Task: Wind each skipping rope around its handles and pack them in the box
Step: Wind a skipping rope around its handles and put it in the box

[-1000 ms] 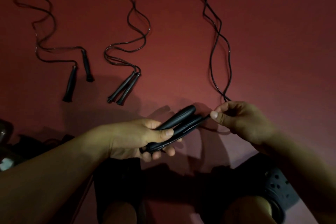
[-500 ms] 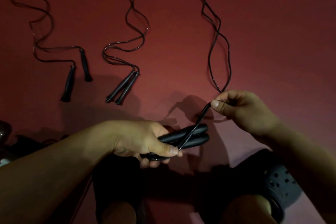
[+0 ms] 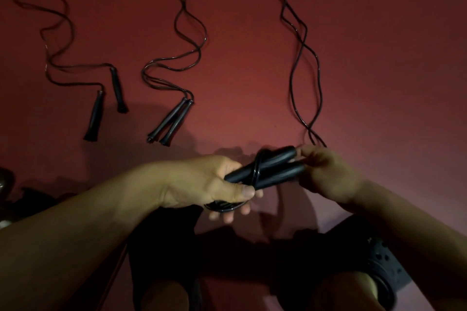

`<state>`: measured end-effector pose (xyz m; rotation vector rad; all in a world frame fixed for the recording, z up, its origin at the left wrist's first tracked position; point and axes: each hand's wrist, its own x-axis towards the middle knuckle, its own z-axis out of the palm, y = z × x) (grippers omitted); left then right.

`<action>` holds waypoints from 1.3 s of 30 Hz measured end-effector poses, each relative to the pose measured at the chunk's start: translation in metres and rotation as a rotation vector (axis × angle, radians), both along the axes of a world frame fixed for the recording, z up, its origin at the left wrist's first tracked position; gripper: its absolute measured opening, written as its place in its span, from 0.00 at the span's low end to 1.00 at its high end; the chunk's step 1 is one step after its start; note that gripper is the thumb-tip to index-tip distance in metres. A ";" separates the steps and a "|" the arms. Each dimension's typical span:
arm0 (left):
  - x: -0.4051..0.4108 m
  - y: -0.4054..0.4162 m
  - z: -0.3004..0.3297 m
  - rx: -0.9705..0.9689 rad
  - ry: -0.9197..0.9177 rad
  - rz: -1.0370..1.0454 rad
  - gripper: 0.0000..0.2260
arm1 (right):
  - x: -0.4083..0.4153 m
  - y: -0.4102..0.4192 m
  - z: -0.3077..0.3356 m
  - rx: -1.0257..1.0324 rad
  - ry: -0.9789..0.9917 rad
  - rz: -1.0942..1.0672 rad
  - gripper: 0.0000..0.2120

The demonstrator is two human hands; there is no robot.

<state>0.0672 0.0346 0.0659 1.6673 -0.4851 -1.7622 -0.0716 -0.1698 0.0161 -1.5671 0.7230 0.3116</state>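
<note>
My left hand [image 3: 214, 182] grips two black skipping-rope handles [image 3: 273, 166] held side by side, pointing up to the right. One turn of thin black rope [image 3: 256, 171] crosses them near my thumb. My right hand [image 3: 326, 174] pinches the rope at the handles' far ends. The rest of this rope [image 3: 303, 63] trails away over the red floor. Two other ropes lie unwound: one with parted handles [image 3: 106, 101] at the left, one with handles together [image 3: 171, 121] in the middle. No box is in view.
The red floor [image 3: 379, 58] fills the view. Dark objects [image 3: 15, 192] sit at the left edge. My black perforated shoe [image 3: 384, 267] and my knees are at the bottom.
My right hand came down from above the handles to their far ends, laying a turn of rope across them. My left hand tilted the handles up to the right.
</note>
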 end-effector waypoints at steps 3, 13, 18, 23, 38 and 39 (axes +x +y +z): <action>-0.003 -0.001 -0.004 0.002 -0.016 0.062 0.09 | -0.004 0.008 0.001 -0.080 0.028 0.129 0.14; -0.006 -0.006 -0.024 0.135 -0.101 0.551 0.08 | -0.006 0.018 0.008 -0.731 -0.022 0.561 0.12; -0.001 -0.006 -0.030 0.153 -0.119 0.643 0.08 | -0.001 0.013 0.007 -0.819 -0.028 0.495 0.11; 0.002 -0.004 -0.036 0.182 -0.132 0.690 0.07 | -0.005 0.018 0.015 -0.886 -0.117 0.562 0.08; -0.002 0.006 -0.045 0.210 -0.200 0.538 0.07 | -0.002 0.043 0.040 -0.304 -0.140 0.445 0.08; -0.003 0.006 -0.044 0.206 -0.203 0.504 0.07 | -0.001 0.043 0.040 -0.291 -0.160 0.434 0.08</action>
